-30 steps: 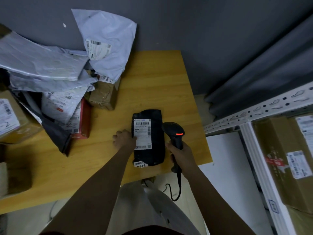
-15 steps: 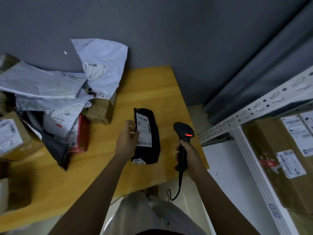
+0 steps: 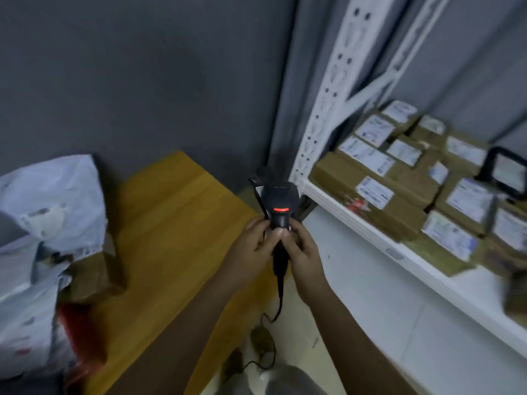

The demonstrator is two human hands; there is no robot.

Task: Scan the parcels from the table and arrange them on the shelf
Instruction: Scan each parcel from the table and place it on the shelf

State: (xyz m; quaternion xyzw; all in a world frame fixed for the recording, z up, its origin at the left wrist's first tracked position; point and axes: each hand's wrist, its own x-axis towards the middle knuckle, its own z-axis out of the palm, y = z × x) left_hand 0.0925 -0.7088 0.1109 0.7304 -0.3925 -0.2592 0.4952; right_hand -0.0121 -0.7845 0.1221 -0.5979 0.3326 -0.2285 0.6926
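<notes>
Hands now together, right hand [image 3: 302, 252] gripping scanner [image 3: 281, 206]

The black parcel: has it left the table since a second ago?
Yes. The black parcel no longer lies on the wooden table; it is lifted past the table's right edge toward the shelf, mostly hidden behind the scanner.

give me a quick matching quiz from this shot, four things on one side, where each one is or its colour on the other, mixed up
Things:
1. scanner
2. cardboard boxes
3. white mailer bags
4. table

Descriptions:
a. piled at the left edge of the view
b. yellow wood
c. on the white shelf at the right
d. black with a red light, held between both hands

Pairs: 1-d, 2-c, 3-a, 4-b
</notes>
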